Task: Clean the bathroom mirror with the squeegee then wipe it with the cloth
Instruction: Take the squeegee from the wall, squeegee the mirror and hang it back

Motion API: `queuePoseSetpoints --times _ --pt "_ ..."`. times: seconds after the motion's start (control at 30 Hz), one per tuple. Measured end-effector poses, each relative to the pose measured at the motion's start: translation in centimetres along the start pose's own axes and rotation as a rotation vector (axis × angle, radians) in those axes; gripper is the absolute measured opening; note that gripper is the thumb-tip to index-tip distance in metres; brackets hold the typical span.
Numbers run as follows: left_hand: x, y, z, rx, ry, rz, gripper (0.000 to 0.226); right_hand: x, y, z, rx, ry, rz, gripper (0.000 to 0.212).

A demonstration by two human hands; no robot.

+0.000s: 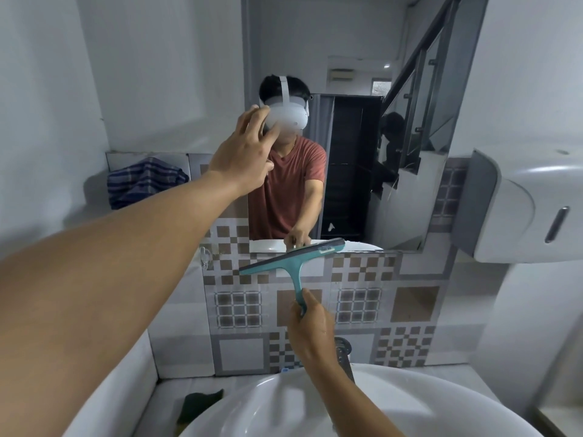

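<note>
Wrapped around the lower end of the teal handle, the right hand (310,326) holds the squeegee (291,258) with its blade tilted, the right tip up at the mirror's (347,42) bottom edge and the left tip down over the patterned tiles (413,304). The left hand (246,152) is raised with fingers spread and empty, at or close to the glass near the mirror's left edge; whether it presses on the glass I cannot tell.

To do this step well, I judge the blade should be levelled, laid flat on the glass at the top and drawn down in overlapping strokes with even pressure, so no streaks are left between passes.

Of the squeegee itself: a T-shaped tool, teal plastic, with a dark rubber strip along the head and a small label near its right end. A striped cloth (145,181) lies on the ledge to the left, well apart from both hands. Below is the white sink (284,402).
</note>
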State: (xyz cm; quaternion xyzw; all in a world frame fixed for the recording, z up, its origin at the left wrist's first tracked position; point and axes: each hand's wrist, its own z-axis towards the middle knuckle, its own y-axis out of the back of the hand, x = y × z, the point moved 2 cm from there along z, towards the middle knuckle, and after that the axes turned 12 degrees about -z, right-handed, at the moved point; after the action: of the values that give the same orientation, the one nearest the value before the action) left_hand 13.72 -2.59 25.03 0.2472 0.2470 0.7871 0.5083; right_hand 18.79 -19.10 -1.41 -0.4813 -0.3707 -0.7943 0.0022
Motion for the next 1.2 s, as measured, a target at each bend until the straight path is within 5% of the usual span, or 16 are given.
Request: queuePoseSetpoints --times 0.47,0.73,0.97,1.2 --pt "0.0 -0.4 -0.4 -0.026 -0.016 0.023 0.075 0.0 0.2 -1.2 0.136 -0.06 0.028 0.018" --pt "-1.6 0.8 -2.2 0.033 0.02 0.001 0.062 2.7 6.9 -2.3 0.304 -0.024 -0.076 0.017" --pt "-8.1 1.7 -8.1 0.418 0.028 -0.386 0.037 7.4 15.7 -1.6 0.422 0.097 -0.494 0.019" --pt "-12.7 2.4 -12.2 0.6 0.105 -0.6 0.036 9.7 20.5 -1.2 0.398 0.207 -0.635 0.026"
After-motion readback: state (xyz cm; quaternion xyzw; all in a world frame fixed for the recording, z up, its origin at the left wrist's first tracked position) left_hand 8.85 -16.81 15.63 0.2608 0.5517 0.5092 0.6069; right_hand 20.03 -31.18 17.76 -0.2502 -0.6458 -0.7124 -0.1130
